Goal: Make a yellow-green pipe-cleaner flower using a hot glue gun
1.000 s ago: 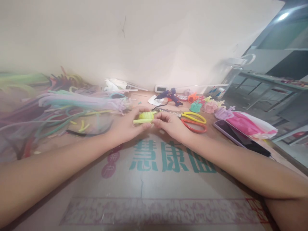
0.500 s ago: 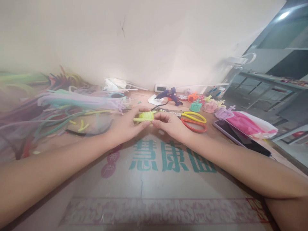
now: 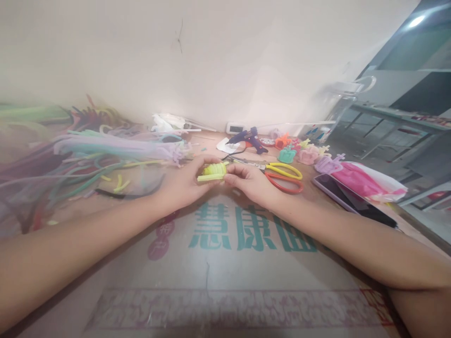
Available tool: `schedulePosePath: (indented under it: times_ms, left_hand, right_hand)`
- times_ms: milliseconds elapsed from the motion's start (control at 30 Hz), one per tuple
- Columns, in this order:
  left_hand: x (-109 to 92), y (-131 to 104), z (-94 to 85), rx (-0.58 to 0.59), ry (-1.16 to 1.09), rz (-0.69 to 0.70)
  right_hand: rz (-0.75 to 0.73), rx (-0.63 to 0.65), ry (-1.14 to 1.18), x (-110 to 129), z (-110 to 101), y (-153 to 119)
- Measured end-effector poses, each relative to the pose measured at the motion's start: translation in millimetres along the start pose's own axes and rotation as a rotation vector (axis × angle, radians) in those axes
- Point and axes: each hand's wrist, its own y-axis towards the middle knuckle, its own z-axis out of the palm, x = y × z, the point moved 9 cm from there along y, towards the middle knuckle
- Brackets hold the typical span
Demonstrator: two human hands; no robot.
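Observation:
Between my two hands is a small coil of yellow pipe cleaner (image 3: 213, 169), wound in side-by-side turns, with a straight piece along its near side. My left hand (image 3: 190, 180) is closed round its left end, fingers behind and thumb in front. At its right end my right hand (image 3: 243, 180) pinches it with thumb and fingertips. Just beyond my right hand lie pliers or scissors with one yellow and one red handle (image 3: 284, 177), the metal part partly hidden behind the fingers. Short yellow pieces (image 3: 120, 183) lie left of my left hand.
Bundles of pastel pipe cleaners (image 3: 116, 148) cover the left side. At the back are a purple glue gun (image 3: 249, 137) and a small white display (image 3: 235, 128). Small coloured crown-like pieces (image 3: 287, 154), a phone (image 3: 352, 201) and a pink-and-white packet (image 3: 369, 182) lie to the right.
The yellow coil has turned slightly in my fingers, so its straight front piece now shows more plainly. My right thumb has shifted a little. Both arms stay nearly where they were.

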Motion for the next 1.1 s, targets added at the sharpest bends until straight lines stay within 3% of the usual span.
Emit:
schedulePosePath:
  times_ms: [267, 667, 900, 1100]
  left_hand:
    - [7, -1, -2.0, -0.015, 0.051, -0.023]
    - [10, 0, -0.4, -0.041, -0.064, -0.020]
    - [10, -1, -6.6, -0.081, 0.007, -0.085]
    - [10, 0, -4.8, -0.068, -0.005, -0.047]
  right_hand:
    - [0.010, -0.031, 0.008, -1, -2, 0]
    - [-0.063, -0.015, -0.033, 9, -1, 0]
    - [-0.030, -0.091, 0.111, -3, -9, 5]
    - [-0.076, -0.127, 0.053, -3, -12, 6]
